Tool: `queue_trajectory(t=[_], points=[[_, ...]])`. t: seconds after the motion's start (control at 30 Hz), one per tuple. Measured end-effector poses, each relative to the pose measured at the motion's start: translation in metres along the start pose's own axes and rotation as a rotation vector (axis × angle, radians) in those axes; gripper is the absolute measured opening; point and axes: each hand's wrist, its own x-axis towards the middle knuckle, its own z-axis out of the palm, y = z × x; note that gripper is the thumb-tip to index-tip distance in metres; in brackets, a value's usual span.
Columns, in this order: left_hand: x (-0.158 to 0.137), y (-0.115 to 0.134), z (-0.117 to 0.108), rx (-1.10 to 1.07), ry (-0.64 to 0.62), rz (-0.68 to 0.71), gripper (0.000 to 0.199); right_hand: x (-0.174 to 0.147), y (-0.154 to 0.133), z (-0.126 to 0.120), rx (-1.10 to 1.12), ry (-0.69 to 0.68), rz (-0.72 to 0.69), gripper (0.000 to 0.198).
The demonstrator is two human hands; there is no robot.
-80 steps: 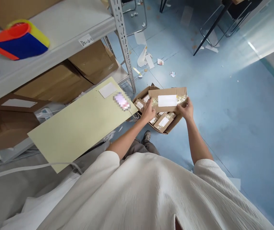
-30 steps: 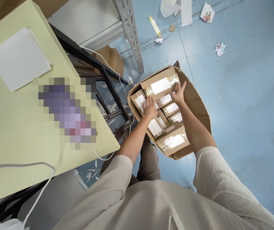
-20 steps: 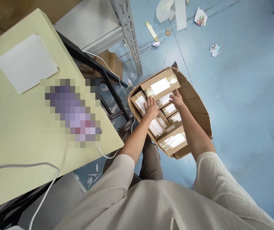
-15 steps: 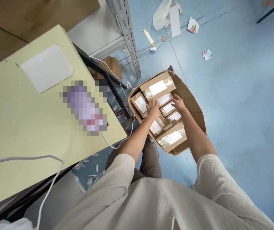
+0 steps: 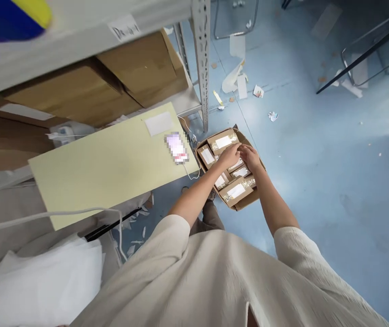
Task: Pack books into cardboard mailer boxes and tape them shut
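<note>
A large open carton (image 5: 261, 169) on the floor is packed with several small brown boxes that carry white labels and shiny tape. My left hand (image 5: 228, 156) is over the middle of them, its fingers drawn together. Close beside it, nearly touching, my right hand (image 5: 250, 157) has curled fingers by the carton's far right side. Whatever the fingers may hold is hidden. A taped box (image 5: 224, 141) lies just beyond my hands, and another labelled box (image 5: 236, 191) lies nearer to me.
To the left stands a pale yellow table (image 5: 112, 172) with a sheet of paper (image 5: 159, 123) and a blurred phone-like device (image 5: 177, 147) on a white cable. A metal shelf post (image 5: 201, 68) rises behind. Paper scraps (image 5: 231, 81) litter the blue floor.
My hands have come together above the boxes, the left moving right and its spread fingers closing. The view has pulled back, showing more of the shelf and table.
</note>
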Motion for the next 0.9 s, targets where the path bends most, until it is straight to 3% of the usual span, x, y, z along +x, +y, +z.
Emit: queue_trajectory(t=[0.1,0.2,0.43,0.67,0.9], points=[[-0.029,0.018,-0.05,-0.053,0.132,0.012,0.06,-0.022,-0.044,0.025,0.074,-0.024,0.032,0.063],[-0.073,0.014,-0.098,-0.08,0.252,-0.014,0.054,-0.043,-0.079,0.056,0.078,-0.094,0.028,0.055],[-0.211,-0.057,-0.181,-0.109,0.594,-0.176,0.05,-0.091,-0.129,0.148,0.009,-0.315,0.01,0.034],[-0.365,-0.115,-0.217,-0.171,0.85,-0.306,0.051,-0.16,-0.139,0.266,-0.158,-0.505,-0.021,0.034],[-0.524,-0.168,-0.213,-0.175,1.009,-0.395,0.052,-0.262,-0.104,0.393,-0.312,-0.718,-0.091,0.036]])
